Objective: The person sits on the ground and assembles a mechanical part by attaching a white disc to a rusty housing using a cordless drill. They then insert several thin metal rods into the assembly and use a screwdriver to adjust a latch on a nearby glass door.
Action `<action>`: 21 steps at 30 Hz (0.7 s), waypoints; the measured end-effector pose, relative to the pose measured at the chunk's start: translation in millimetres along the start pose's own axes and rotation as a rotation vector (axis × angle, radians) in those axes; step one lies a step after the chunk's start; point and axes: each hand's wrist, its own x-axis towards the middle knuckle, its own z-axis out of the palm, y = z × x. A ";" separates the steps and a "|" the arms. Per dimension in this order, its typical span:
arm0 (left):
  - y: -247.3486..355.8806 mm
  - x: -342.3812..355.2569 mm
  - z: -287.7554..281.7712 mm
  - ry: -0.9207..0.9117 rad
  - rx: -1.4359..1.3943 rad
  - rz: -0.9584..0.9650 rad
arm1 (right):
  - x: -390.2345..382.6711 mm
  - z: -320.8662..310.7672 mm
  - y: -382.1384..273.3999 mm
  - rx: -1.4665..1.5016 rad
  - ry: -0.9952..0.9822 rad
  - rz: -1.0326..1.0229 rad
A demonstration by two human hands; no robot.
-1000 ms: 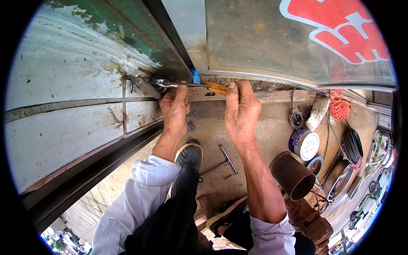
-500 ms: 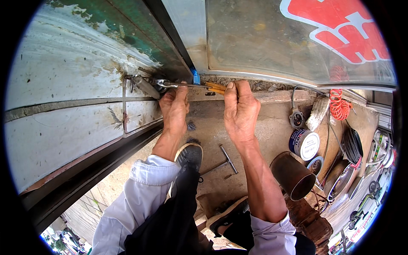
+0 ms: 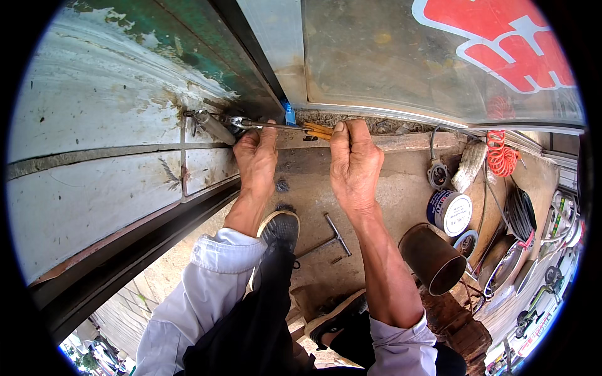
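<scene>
Between my hands runs a slim metal rod (image 3: 290, 126) with an orange handle-like end (image 3: 318, 130); its exact kind is unclear. My right hand (image 3: 356, 166) is closed around the orange end, thumb on top. The fingers of my left hand (image 3: 256, 156) pinch the rod's left part, beside a shiny chrome fitting (image 3: 238, 123). A grey metal cylinder (image 3: 215, 128) adjoins that fitting at the corner of the white tiled ledge (image 3: 94, 194). Part of the fitting is hidden by my left fingers. A blue tag (image 3: 290, 114) shows just behind the rod.
Below my hands a T-handled tool (image 3: 337, 234) lies on the floor near my shoe (image 3: 279, 230). To the right stand a white-lidded tub (image 3: 453, 213), a rusty can (image 3: 433, 258) and a red coiled hose (image 3: 500, 156). A glass panel (image 3: 389, 62) borders the far side.
Almost nothing differs. My left hand has shifted very slightly, and both hands keep their grip on the rod.
</scene>
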 end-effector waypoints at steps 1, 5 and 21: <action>-0.1 0.2 0.1 0.000 0.001 0.002 | -0.3 0.1 0.3 0.008 0.002 0.004; 0.0 0.5 0.6 0.004 -0.003 0.002 | -1.2 0.1 1.4 0.017 -0.006 0.010; 0.0 0.6 2.1 0.014 -0.042 -0.026 | -1.2 -0.3 1.2 -0.019 -0.006 -0.005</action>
